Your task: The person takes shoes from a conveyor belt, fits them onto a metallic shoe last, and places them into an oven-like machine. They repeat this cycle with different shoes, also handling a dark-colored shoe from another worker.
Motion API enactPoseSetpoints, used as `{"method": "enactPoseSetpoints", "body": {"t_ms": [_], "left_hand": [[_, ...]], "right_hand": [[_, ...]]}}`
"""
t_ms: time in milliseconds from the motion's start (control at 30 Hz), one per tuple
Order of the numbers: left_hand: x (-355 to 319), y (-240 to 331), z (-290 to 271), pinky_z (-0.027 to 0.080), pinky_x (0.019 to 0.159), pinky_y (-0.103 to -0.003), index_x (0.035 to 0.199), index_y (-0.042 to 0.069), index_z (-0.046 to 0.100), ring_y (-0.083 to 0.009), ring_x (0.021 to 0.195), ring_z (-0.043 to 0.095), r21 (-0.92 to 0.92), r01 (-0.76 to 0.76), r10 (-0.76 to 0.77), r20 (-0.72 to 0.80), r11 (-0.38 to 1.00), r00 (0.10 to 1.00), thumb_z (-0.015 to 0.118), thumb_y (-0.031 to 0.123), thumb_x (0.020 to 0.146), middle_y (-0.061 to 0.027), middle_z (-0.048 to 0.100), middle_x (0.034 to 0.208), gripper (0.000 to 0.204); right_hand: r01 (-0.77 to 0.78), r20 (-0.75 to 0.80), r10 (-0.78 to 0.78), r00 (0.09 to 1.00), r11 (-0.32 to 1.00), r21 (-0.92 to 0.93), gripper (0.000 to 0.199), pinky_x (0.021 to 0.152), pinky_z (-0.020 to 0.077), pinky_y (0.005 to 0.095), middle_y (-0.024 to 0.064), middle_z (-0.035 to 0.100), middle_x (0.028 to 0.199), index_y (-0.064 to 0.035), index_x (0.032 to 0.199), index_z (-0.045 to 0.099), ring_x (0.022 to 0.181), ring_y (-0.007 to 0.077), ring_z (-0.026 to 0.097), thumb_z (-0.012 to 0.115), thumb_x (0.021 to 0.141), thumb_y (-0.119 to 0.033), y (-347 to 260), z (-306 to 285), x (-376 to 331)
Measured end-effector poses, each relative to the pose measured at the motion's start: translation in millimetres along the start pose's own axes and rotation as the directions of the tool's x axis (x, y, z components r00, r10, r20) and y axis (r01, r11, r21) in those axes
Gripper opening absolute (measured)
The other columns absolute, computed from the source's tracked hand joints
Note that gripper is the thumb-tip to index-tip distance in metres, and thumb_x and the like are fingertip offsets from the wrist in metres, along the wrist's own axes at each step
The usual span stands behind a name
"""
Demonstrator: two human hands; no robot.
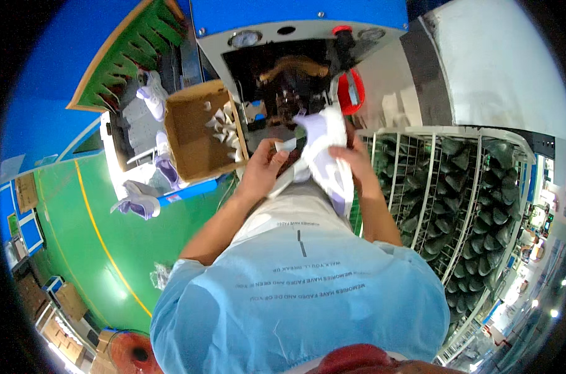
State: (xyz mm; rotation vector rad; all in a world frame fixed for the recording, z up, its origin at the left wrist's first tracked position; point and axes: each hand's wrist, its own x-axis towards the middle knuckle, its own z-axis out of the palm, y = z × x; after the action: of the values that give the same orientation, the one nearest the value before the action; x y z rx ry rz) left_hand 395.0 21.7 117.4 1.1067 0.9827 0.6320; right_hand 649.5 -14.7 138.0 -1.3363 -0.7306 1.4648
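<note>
In front of my body, my right hand (356, 161) grips a white and lavender shoe upper (321, 138) by its side, the fingers wrapped behind it. My left hand (262, 169) pinches a small white piece (286, 145) between thumb and fingers, a short way left of the upper. Just beyond both hands is the dark opening of a machine (289, 78); its inner parts are hard to make out. Beside my left hand stands an open cardboard box (199, 134), with several small white pieces (224, 124) heaped along its right side.
White and lavender shoe uppers (138, 202) lie on the conveyor (133, 134) at the left. A red container (351, 91) stands right of the machine opening, below a red knob (343, 32). A white wire rack (427, 187) packed with dark, foot-shaped pieces (448, 215) is close on the right.
</note>
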Motion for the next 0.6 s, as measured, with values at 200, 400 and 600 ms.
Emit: {"method": "enactPoseSetpoints", "body": {"t_ms": [200,400,600], "left_hand": [[16,-6,-4,0.044,0.098,-0.030,0.126,0.003,0.052,-0.0135,0.107,0.053,-0.095,0.071,-0.065,0.063,0.993,0.996,0.056,0.024,0.107,-0.0048,0.059,0.114,0.029],[90,-49,23,0.048,0.095,-0.034,0.125,0.007,0.052,-0.0157,0.104,0.056,-0.463,0.107,-0.147,-0.052,0.880,0.988,0.056,0.028,0.106,-0.0039,0.058,0.114,0.028],[104,-89,22,0.052,0.091,-0.045,0.127,0.005,0.051,-0.0216,0.113,0.059,-0.746,0.260,-0.387,0.004,0.613,0.922,0.062,0.020,0.100,-0.0090,0.060,0.122,0.032]], "right_hand": [[0.141,-0.121,-0.195,0.973,0.924,-0.354,0.097,0.109,0.0431,0.0379,0.0178,0.054,0.147,-0.0022,0.159,0.031,0.130,0.0281,0.056,0.081,0.077,-0.015,-26,8,51],[0.060,-0.133,-0.243,0.961,0.652,-0.756,0.108,0.106,0.0474,0.0391,0.0249,0.048,0.152,-0.0088,0.162,0.025,0.134,0.0352,0.055,0.083,0.074,-0.035,-49,31,98],[-0.118,-0.121,-0.054,0.991,0.055,-0.991,0.104,0.101,0.0484,0.0537,0.0363,0.043,0.146,-0.0321,0.164,0.014,0.126,0.0498,0.055,0.075,0.080,-0.044,-36,87,128]]}}
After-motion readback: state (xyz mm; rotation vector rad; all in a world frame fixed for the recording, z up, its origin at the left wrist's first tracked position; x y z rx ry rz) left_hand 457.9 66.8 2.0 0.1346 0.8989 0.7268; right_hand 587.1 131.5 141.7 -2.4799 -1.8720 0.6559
